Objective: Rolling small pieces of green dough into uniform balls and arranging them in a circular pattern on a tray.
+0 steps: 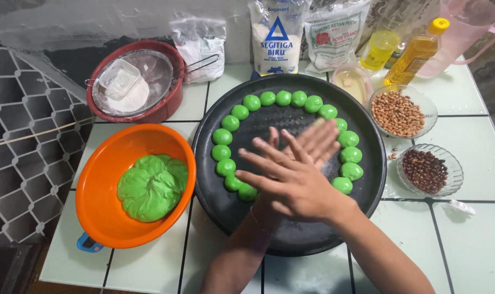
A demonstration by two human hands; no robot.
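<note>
At the lower centre of the frame, two forearms are seen rising from the bottom edge and meeting over a round black tray [214, 201]. The right hand [293, 182] is laid flat on top, fingers spread, and the left hand [313, 142] is pressed beneath it, palm to palm, its fingertips blurred. Whether anything is held between the palms cannot be told, since the gap is hidden; neither hand is clenched. Around the hands, a ring of small green dough balls [221, 136] is set on the tray, open at the lower side, with the nearest ball just beside the right hand's fingertips. To the left of the tray, at the lower left of the frame, an orange bowl [103, 185] is placed on the white tiled counter [465, 239], and a lump of green dough [152, 187] is lying in it. At the right, two glass dishes are seen: a nearer one of dark beans [425, 170] and a farther one of peanuts [397, 113]. At the upper left, a red basin [165, 106] is topped by a metal sieve [149, 68] holding white flour and a clear plastic tub. Along the top edge, bags of flour [276, 35], a bottle of oil [416, 51] and a pink jug [460, 32] are lined against the wall.
</note>
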